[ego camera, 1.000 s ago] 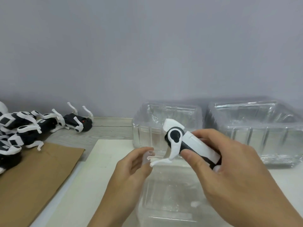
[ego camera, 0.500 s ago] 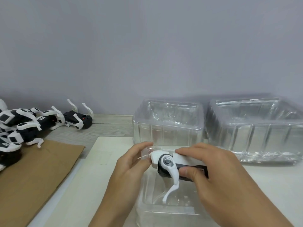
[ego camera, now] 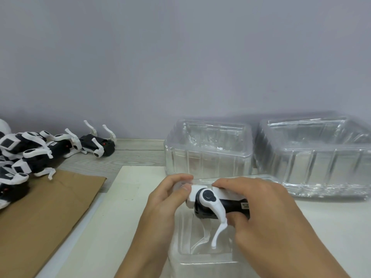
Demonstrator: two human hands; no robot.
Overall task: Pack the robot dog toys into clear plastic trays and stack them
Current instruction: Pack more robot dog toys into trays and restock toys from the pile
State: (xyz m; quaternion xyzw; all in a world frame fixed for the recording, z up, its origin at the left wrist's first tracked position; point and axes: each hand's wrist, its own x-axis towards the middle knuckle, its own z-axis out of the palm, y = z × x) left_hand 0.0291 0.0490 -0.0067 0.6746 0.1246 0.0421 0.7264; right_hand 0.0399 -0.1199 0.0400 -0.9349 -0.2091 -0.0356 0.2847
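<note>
Robot dog toy (ego camera: 216, 201), white tabletop (ego camera: 128, 197), grey wall (ego camera: 180, 57)

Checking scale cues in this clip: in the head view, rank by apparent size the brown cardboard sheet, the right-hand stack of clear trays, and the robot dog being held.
1. Brown cardboard sheet, cropped by the frame.
2. Right-hand stack of clear trays, also cropped, so nearly alike.
3. Held robot dog, clearly smallest, though nearest.

Two hands (ego camera: 166, 199), three clear trays (ego camera: 208, 157), one held robot dog (ego camera: 212, 203), a pile of dogs (ego camera: 30, 155)
</note>
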